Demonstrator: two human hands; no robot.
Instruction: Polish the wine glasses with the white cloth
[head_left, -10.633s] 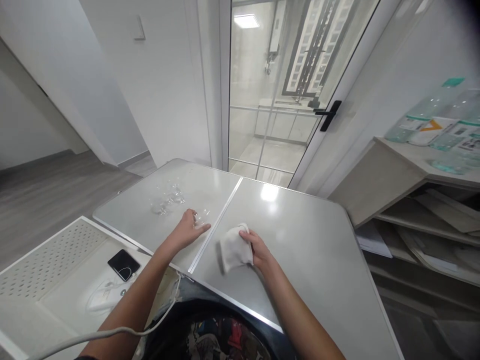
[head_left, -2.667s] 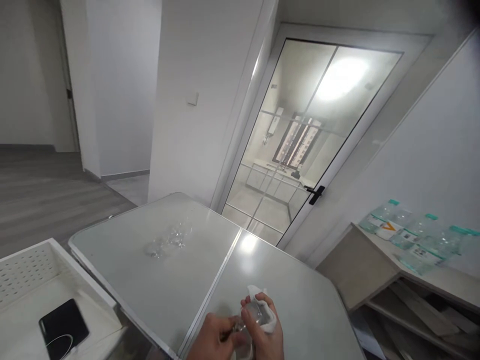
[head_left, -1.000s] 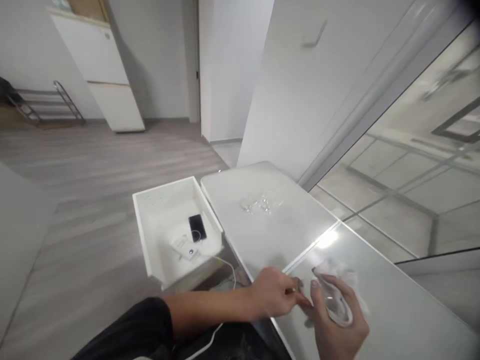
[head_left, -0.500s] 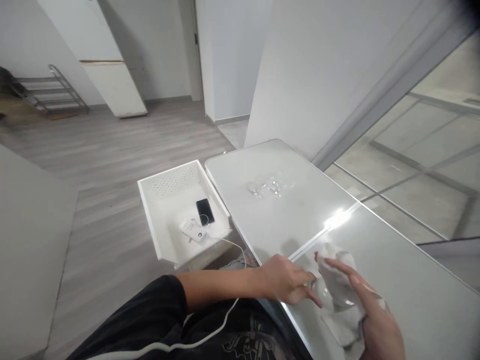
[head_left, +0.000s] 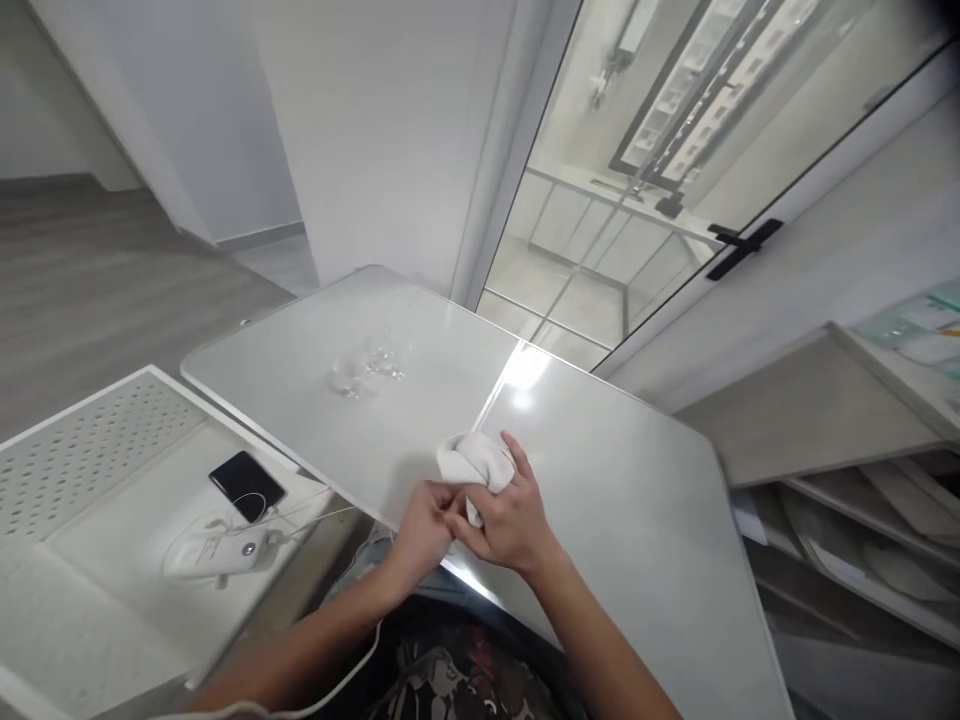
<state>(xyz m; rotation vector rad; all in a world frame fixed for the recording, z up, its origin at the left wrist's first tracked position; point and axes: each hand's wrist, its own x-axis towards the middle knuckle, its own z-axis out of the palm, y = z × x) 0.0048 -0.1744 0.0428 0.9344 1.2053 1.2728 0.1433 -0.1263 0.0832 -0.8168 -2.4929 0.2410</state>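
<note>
My right hand (head_left: 508, 518) is closed around a white cloth (head_left: 472, 460) over the near edge of the pale folding table (head_left: 630, 520). My left hand (head_left: 422, 528) is pressed against it from the left, fingers curled into the cloth; whatever sits inside the cloth is hidden. A small cluster of clear glass pieces (head_left: 366, 368) lies farther back on the table's left half, apart from both hands.
A white perforated bin (head_left: 90, 470) at the left holds a black phone (head_left: 247, 485) and a white device with a cable (head_left: 217, 552). A glass door with a black handle (head_left: 739, 247) stands behind the table. Shelves (head_left: 847, 470) with water bottles are at the right.
The view has swung from the left back to the table and door. My hands have come together near the table's front edge, the cloth bunched up between them.
</note>
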